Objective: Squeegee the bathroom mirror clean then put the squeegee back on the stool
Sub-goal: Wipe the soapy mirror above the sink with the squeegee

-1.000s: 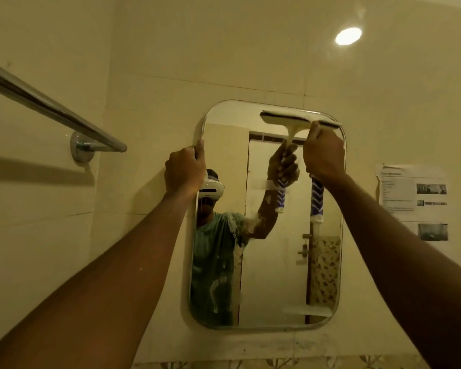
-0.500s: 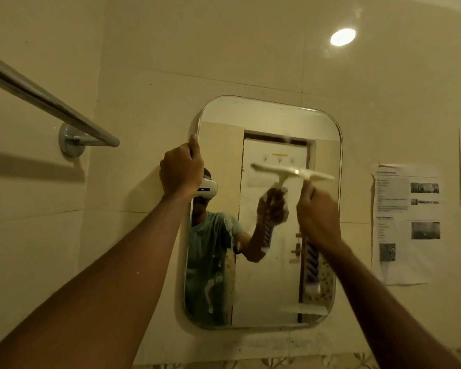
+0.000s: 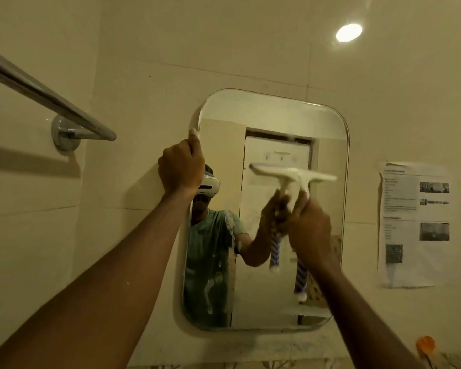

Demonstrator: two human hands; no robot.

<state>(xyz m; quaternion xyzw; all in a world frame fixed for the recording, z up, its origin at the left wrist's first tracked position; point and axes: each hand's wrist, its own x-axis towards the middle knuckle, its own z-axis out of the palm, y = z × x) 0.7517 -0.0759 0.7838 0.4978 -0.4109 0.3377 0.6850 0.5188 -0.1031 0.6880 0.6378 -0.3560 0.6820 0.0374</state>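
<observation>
Grips the squeegee [image 3: 293, 175] w/ the right hand [image 3: 310, 230], wrapping the fingers round the neck just below the blade bar. Leaves the striped blue-and-white handle end poking out under the hand toward 6 o'clock. Clamps the left hand [image 3: 180, 169] on the mirror [image 3: 266, 113] edge at 9 o'clock, w/ thumb up along the rim and fingers curled behind it, apparently to steady the glass.

Sets the squeegee at the glass right of ctr, approx 3 o'clock on the mirror face, well apart from the left hand. Lays the blade bar across, 9-to-3, w/ the 9 o'clock end a touch higher. Hangs the handle down, 12-to-6, making a T. Blurs w/ motion; can't tell exact contact of rubber on glass.

Shows white streaks and drips on the left part of the glass, 7 to 9 o'clock, plus a pale smear near the btm edge at 5 o'clock. Looks clearer toward 12. Judging by that: mid-wipe, w/ the right column in hand and the lower and left glass not yet done. Prob. calls next for holding the bar level and drawing it toward 6, w/ the right hand alone as the nearer one.

Beyond the mirror: towel rail [image 3: 45, 94] at 10 o'clock of view, paper notice [image 3: 413, 225] at 3, round light spot [image 3: 348, 32] at 1, sth orange [image 3: 425, 344] at 5, too cut off to ID. No stool in view, so prob. a turn away from the wall for the put-back.
</observation>
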